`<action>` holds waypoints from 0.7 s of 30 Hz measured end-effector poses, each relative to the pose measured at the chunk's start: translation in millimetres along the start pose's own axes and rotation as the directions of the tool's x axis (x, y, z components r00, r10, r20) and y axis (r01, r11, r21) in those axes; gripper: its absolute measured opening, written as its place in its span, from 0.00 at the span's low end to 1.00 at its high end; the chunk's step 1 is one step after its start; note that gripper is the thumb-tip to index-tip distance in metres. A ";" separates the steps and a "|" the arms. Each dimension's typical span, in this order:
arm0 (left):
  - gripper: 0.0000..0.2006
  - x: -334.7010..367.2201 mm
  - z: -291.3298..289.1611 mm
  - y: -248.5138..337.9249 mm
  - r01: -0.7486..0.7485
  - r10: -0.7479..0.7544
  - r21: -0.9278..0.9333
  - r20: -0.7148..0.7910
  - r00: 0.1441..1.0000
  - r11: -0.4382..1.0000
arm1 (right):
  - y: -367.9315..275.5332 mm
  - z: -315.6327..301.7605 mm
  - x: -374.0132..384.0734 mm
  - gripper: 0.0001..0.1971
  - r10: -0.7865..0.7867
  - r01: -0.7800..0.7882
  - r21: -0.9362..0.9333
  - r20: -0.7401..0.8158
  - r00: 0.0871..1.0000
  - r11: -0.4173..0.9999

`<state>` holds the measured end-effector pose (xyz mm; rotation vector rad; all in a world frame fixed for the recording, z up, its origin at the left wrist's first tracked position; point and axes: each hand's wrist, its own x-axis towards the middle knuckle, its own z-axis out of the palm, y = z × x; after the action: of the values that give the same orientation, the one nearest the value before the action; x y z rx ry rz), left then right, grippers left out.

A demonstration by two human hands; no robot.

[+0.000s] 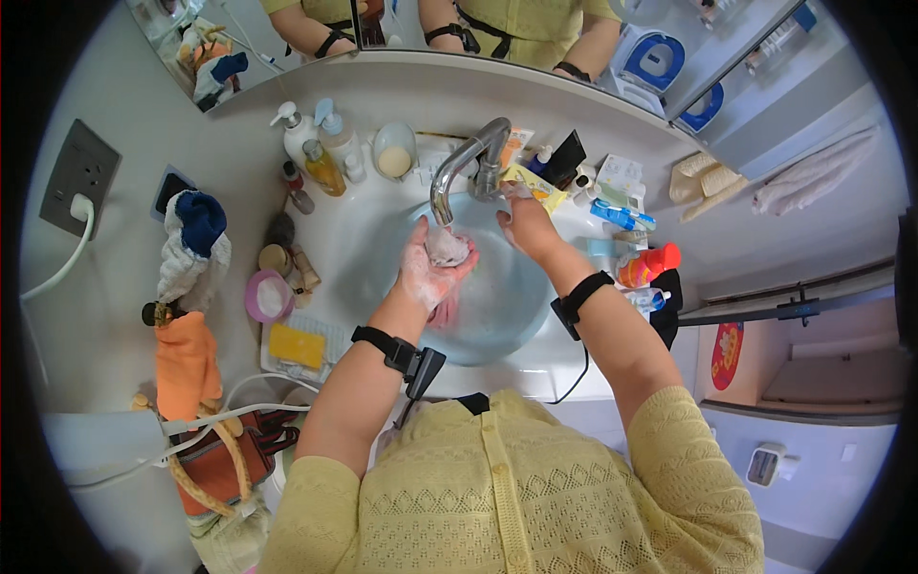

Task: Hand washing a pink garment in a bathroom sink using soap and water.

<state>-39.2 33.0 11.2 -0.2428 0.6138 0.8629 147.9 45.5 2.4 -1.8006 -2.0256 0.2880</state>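
My left hand (426,268), wet and streaked with suds, is cupped around a bunched whitish cloth (448,247) just beneath the spout of a chrome faucet (469,153). Pinkish fabric (445,312) shows below that palm, inside a light blue basin (512,335) set in the white sink. On the faucet's right side my right hand (528,225) has its fingers closed at the handle, which they mostly hide. Cloudy water appears to lie in the basin.
Pump bottles (298,129) and a cup (394,151) line the back left. A yellow soap bar (296,346) sits in a dish at left. Tubes and a red-capped bottle (648,264) crowd the right side. A mirror cabinet (516,38) overhangs the back.
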 end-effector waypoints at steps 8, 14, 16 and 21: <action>0.07 31.5 -6.6 1.6 -0.064 0.065 0.065 -0.007 0.998 0.996 | -8.3 -2.2 -5.3 0.18 0.008 -0.007 0.052 -0.025 1.000 0.999; 0.08 54.4 -22.1 5.9 -0.139 0.135 0.244 0.036 0.990 0.960 | -62.5 13.1 -21.0 0.18 -0.099 0.127 0.344 -0.098 0.990 0.930; 0.09 60.4 -21.4 -0.3 -0.106 0.072 0.342 0.113 0.991 0.934 | -53.1 53.2 -20.2 0.20 -0.203 0.236 0.280 -0.144 0.969 0.931; 0.14 98.3 -89.2 31.4 0.241 -0.111 -0.091 0.695 0.711 0.966 | -69.6 84.1 -4.2 0.20 -0.033 0.013 0.480 0.033 0.999 0.877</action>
<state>-51.1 76.3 -117.5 -0.1195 -0.1916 0.7475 49.3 41.3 -44.4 -1.4637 -1.7917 0.7542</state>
